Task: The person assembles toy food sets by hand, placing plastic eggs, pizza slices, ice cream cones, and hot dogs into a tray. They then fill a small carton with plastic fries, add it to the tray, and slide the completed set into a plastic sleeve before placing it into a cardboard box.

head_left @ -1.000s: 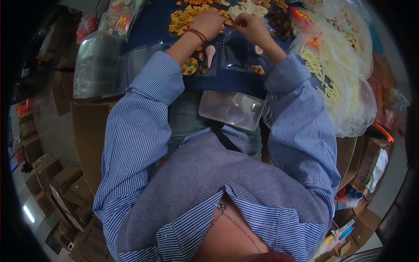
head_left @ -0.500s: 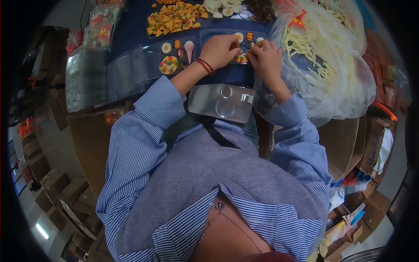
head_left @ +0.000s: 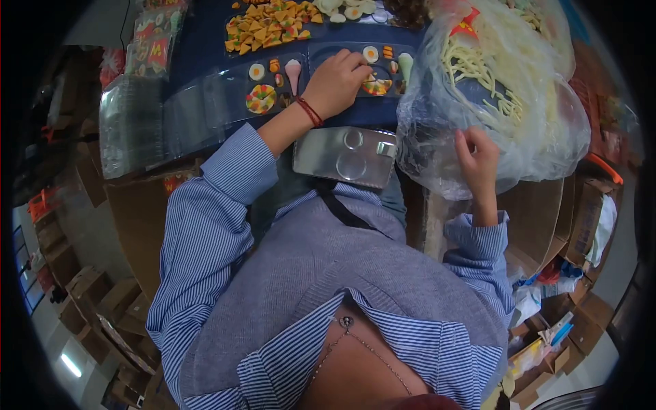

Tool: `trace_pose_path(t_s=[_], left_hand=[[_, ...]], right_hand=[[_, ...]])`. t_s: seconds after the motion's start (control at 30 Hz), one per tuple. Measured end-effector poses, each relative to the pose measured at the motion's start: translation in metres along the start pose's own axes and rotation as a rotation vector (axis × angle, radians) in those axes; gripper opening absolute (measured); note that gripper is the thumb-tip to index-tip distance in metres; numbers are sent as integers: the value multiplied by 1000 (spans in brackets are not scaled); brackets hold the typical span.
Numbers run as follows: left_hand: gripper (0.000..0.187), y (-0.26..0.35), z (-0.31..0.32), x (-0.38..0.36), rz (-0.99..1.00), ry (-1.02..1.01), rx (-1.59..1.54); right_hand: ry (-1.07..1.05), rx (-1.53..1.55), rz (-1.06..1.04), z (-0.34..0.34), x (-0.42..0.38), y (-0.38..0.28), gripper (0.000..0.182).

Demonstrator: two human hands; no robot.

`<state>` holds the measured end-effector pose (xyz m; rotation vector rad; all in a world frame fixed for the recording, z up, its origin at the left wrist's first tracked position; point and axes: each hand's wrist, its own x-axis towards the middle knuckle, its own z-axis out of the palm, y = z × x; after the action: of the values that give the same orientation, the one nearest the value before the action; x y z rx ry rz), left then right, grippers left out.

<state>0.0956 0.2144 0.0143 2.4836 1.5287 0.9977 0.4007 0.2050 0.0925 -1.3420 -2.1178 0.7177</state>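
Observation:
My left hand (head_left: 337, 83) reaches over a clear tray, its fingers bent and pinched at the edge of a round toy pizza (head_left: 377, 85) made of wedges. Whatever lies between the fingertips is hidden. In that tray are a toy fried egg (head_left: 370, 54), a small orange piece (head_left: 388, 52) and a pale green cone (head_left: 405, 63). My right hand (head_left: 480, 152) is apart from the tray, in front of the clear plastic bag (head_left: 437, 147), with fingers curled and thumb up; I cannot see anything in it.
Left of my wrist lies a filled tray with another toy pizza (head_left: 260, 99) and a pink cone (head_left: 293, 75). Orange wedges (head_left: 266, 31) are heaped behind. Stacked clear packs (head_left: 123, 123) stand at the left, yellow strands (head_left: 471, 72) at the right. A metallic case (head_left: 321, 152) rests near my lap.
My right hand has left the tray and moved right and toward me, over the plastic bag. My left hand stays at the toy pizza, having shifted slightly left.

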Motion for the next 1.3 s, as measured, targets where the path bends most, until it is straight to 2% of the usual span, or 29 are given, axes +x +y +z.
trace_pose_path(t_s=[0.03,0.1,0.13,0.17,0.2,0.33,0.47,0.53,0.6,0.67,0.73,0.77,0.83,0.87,0.9,0.97,1.03,1.1,1.17,1.27,1.3], left_hand=[[15,0,1,-1,-2,0,-3],[20,-3,3,-2,-145,71,-38],[20,-6,1,-1,-140,70,-39],[20,-11,-3,-2,-217,67,-53],[21,-13,-8,-3,-296,65,-65],[18,-10,-30,-14,-354,28,-54],[18,-5,-18,-19,-334,-70,-125],[18,-6,-10,-15,-328,-88,-153],[18,-9,-4,-7,-344,-208,-85],[14,-14,0,-6,-346,-183,-124],[12,-15,-1,-8,-359,-159,-162],[11,-15,-2,-8,-374,-126,-195],[10,-12,-6,-1,-385,-92,-228],[10,-10,-8,3,-438,-39,-264],[10,-7,-8,6,-490,10,-300],[10,-5,-5,9,-458,-3,-317],[11,0,-7,9,-433,-4,-327],[11,9,-11,1,-221,-63,-202],[12,8,-11,-4,-230,-69,-218],[12,2,-23,-4,-231,52,-250],[12,-2,-33,0,-361,31,-225]], right_hand=[[-2,-2,2,2,1,-1,21],[26,10,-89,16,11,-8,10],[53,-61,-229,28,24,-6,6],[77,-132,-369,43,42,-3,5],[59,-177,-401,61,60,-1,5],[3,-313,-499,113,107,-1,7],[-74,-415,-542,125,117,-5,6],[-39,-509,-704,125,120,-7,8],[-3,-444,-689,123,120,-5,8],[37,-380,-677,111,118,-2,7],[-31,-111,-420,80,102,-4,9],[-31,-112,-417,68,90,-3,9],[-49,82,-196,48,72,0,10],[-46,83,-192,48,71,-1,10],[-54,18,-252,53,70,-3,10],[-50,-42,-309,68,78,-2,10],[-26,-129,-601,96,100,6,7],[-28,-193,-600,112,111,3,7],[-35,-257,-598,120,117,0,6],[-77,-345,-639,127,122,-2,5],[-77,-402,-654,130,123,0,8]])
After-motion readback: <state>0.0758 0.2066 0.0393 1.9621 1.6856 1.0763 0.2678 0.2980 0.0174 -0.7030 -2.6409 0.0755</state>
